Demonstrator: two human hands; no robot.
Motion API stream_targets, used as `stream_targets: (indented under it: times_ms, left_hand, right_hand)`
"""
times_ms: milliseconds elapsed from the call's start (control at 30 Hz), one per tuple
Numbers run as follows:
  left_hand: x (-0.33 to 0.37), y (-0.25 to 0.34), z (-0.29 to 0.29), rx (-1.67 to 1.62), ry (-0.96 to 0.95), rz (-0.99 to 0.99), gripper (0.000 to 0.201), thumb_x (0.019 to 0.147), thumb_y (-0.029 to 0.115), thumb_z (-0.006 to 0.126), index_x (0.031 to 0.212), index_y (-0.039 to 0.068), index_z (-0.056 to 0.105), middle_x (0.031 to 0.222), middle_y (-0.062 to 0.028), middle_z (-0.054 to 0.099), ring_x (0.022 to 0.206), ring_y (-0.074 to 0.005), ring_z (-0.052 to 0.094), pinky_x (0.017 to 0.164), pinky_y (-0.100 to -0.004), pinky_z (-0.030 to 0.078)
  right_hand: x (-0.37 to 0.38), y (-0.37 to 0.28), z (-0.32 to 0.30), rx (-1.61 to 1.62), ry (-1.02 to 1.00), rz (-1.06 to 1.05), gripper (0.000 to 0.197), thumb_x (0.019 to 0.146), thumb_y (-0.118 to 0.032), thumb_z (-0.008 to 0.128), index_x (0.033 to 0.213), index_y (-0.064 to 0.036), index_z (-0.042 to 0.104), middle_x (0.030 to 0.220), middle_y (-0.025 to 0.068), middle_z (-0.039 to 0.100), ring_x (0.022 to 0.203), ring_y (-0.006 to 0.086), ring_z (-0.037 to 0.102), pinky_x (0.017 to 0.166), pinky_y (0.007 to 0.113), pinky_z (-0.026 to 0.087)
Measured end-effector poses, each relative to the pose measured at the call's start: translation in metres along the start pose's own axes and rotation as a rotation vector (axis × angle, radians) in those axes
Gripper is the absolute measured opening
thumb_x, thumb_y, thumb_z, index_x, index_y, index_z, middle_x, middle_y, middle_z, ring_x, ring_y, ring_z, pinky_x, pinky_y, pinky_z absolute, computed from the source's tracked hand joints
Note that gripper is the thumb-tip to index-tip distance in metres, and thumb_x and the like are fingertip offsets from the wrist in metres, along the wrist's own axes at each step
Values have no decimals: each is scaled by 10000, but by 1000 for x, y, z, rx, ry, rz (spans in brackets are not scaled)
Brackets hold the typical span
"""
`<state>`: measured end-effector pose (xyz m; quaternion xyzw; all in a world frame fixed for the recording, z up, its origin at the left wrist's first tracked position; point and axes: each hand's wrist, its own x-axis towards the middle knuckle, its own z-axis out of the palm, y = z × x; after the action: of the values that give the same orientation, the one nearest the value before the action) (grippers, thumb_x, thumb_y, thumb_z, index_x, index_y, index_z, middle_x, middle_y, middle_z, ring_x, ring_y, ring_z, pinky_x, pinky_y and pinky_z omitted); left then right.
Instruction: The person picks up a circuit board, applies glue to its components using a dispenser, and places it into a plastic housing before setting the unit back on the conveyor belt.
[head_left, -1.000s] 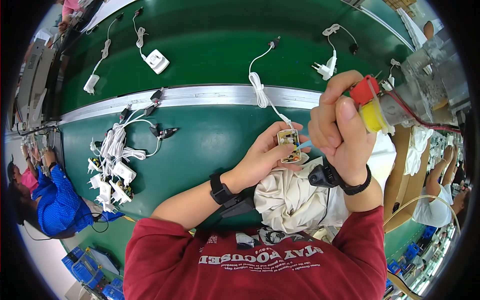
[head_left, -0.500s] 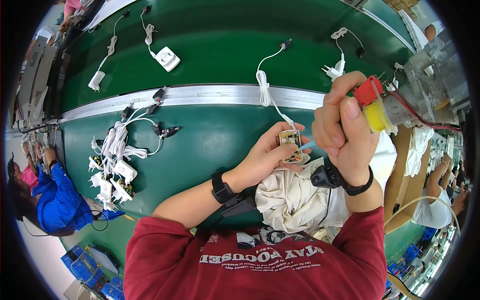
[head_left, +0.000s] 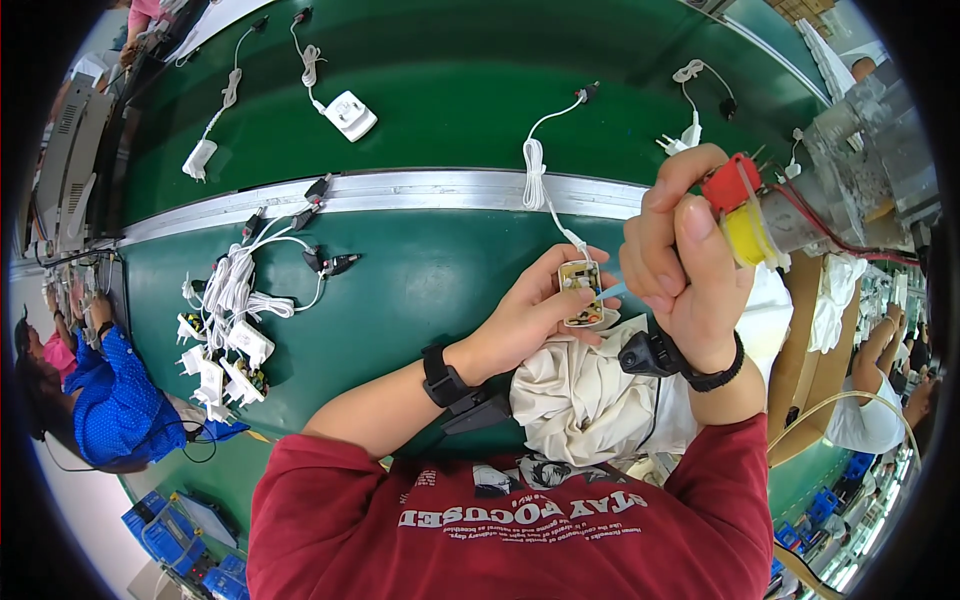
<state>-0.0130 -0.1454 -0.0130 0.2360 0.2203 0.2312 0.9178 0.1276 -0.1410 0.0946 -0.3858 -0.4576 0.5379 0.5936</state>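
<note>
My left hand (head_left: 540,310) is closed around an opened white power adapter (head_left: 581,295), its circuit board facing up and my thumb lying across it. The adapter's white cable (head_left: 535,175) runs up over the metal rail. My right hand (head_left: 690,250) is wrapped round a handheld tool (head_left: 745,225) with a red switch-like block, a yellow band, a grey cylinder and thin wires. A light blue tip (head_left: 613,290) sticks out below my right fingers and reaches the adapter's right edge; whether it touches the board I cannot tell.
A bundle of white adapters and cables (head_left: 235,300) lies on the left of the green table. Several adapters, such as a square one (head_left: 350,115), lie on the green strip beyond the metal rail (head_left: 420,190). White cloth (head_left: 575,400) is bunched near me. A co-worker (head_left: 130,390) sits left.
The adapters and cables beyond the rail have shifted a little to the right. My right hand with the tool has moved slightly left; my left hand stays put.
</note>
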Motion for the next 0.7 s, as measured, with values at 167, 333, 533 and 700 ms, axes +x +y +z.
stream_targets:
  times_ms: [167,333,533,700]
  left_hand:
    - [0,-1,0,6,-6,-2,381,929,61,464,1295,94,364,1245,-112,486,1081,-201,568,765,-329,570]
    - [1,-5,-1,-12,-14,-2,377,932,65,461,1295,95,364,1246,-113,490,1075,-202,571,767,-330,569]
    - [6,-8,-6,-14,-20,5,385,925,60,459,1297,92,364,1248,-113,487,1079,-210,571,778,-336,567]
    - [10,-10,-7,-16,-28,19,408,912,44,457,1307,85,365,1236,-112,495,1102,-214,562,795,-340,565]
  right_hand:
    - [-2,0,0,83,23,5,213,921,-192,534,954,-1,446,523,-27,397,400,23,309,375,198,225]
    - [-3,1,-3,-33,-3,17,270,941,-319,504,956,-64,414,495,-35,324,377,38,257,358,221,207]
    - [-2,5,-6,58,34,-6,202,924,-195,524,952,-8,452,519,-32,388,400,24,302,376,201,227]
    - [1,6,-11,-20,38,-15,207,953,-249,467,953,-45,433,509,-35,339,383,36,267,366,212,217]
